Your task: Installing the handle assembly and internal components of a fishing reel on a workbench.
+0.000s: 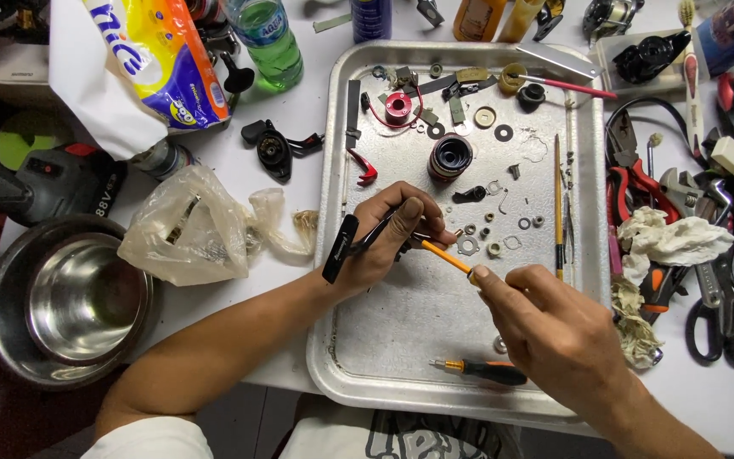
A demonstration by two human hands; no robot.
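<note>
While left hand (388,234) grips black part (341,248), right hand (545,327) pinches orange-handled tool (445,256).

Both forearms come up from the bottom edge, bare, and converge toward the middle. The left arm runs diagonally from the lower left, with a white sleeve at the elbow end, the wrist fairly straight. The left hand (388,234) is curled into a loose fist, back of the hand up, thumb laid across the top and pressing forward, fingers folded underneath in a pinch. The right arm enters from the lower right corner. The right hand (550,327) lies knuckles up, index finger stretched toward the left hand, the other fingers bent beneath, probably closed in a grip, though the palm side is hidden.
</note>
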